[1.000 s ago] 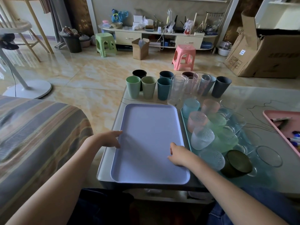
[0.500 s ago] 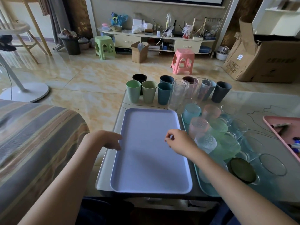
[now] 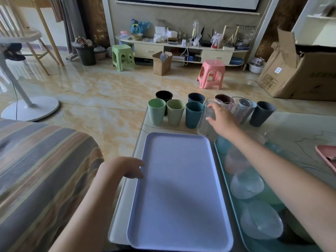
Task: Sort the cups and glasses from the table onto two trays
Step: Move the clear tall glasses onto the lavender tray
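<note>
A bare lilac tray (image 3: pixel 174 188) lies in front of me on the glass table (image 3: pixel 298 131). To its right a teal tray (image 3: pixel 221 160) holds several textured glasses (image 3: pixel 246 184). Beyond the trays stand plastic cups: light green (image 3: pixel 156 114), pale green (image 3: pixel 175 115), black (image 3: pixel 164 96), teal (image 3: pixel 193 117), dark grey (image 3: pixel 261 113). My right hand (image 3: pixel 222 118) reaches over the trays and closes around a tall clear glass (image 3: pixel 207 122) by the cups. My left hand (image 3: pixel 127 167) rests at the lilac tray's left edge, fingers loosely curled, holding nothing.
A striped sofa (image 3: pixel 40 170) is at my left. A pink tray (image 3: pixel 327 157) sits at the table's right edge. On the floor beyond are a pink stool (image 3: pixel 211 73), a green stool (image 3: pixel 122 57), cardboard boxes (image 3: pixel 305 77) and a fan base (image 3: pixel 31 108).
My right hand left the lilac tray's right edge and reached forward to the tall clear glass, gripping it. My left hand stayed at the tray's left edge. The view tilted up.
</note>
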The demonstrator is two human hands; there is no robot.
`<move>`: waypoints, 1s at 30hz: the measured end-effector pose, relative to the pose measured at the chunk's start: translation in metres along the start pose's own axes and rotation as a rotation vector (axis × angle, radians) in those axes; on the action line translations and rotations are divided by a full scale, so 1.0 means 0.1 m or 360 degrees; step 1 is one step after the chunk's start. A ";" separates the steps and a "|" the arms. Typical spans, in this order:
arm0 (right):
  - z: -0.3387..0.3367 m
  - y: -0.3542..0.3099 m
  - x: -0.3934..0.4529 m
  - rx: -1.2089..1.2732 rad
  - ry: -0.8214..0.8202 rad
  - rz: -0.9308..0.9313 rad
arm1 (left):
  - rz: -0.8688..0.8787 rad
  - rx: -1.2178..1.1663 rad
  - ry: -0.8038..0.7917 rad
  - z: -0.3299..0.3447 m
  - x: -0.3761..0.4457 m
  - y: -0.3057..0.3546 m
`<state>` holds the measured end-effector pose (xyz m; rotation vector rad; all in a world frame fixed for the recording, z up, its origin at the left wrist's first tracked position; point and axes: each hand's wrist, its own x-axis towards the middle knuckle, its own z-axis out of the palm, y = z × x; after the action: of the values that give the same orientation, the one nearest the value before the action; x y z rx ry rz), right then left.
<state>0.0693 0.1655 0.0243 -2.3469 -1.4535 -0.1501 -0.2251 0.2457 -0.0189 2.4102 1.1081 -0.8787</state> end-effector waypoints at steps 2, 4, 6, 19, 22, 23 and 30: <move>0.02 0.08 0.17 -0.0130 0.0002 0.0028 | 0.0008 -0.0025 -0.0016 -0.01 0.05 0.01; 0.06 0.16 0.28 -0.0201 -0.0081 0.0104 | 0.0021 -0.0064 -0.0016 -0.01 0.10 0.02; 0.11 0.21 0.34 -0.0208 -0.0155 0.0134 | 0.0018 -0.0067 -0.0016 -0.02 0.13 0.02; 0.16 0.20 0.26 -0.0214 -0.0081 0.0072 | 0.0009 -0.0027 -0.0068 -0.04 0.08 0.13; 0.06 0.21 0.16 -0.0326 -0.0041 -0.0038 | 0.0029 -0.0096 -0.0055 -0.04 0.06 0.12; 0.01 0.20 0.13 -0.0346 -0.0029 -0.0086 | 0.0045 -0.0113 -0.0060 -0.04 0.05 0.11; -0.31 0.00 -0.10 -0.0138 0.0031 -0.0405 | 0.0061 0.0018 -0.0132 0.02 0.05 0.16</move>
<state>0.0684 0.1456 0.0505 -2.2102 -1.7647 -0.3077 -0.2114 0.2373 -0.0229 2.3729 1.0261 -0.9659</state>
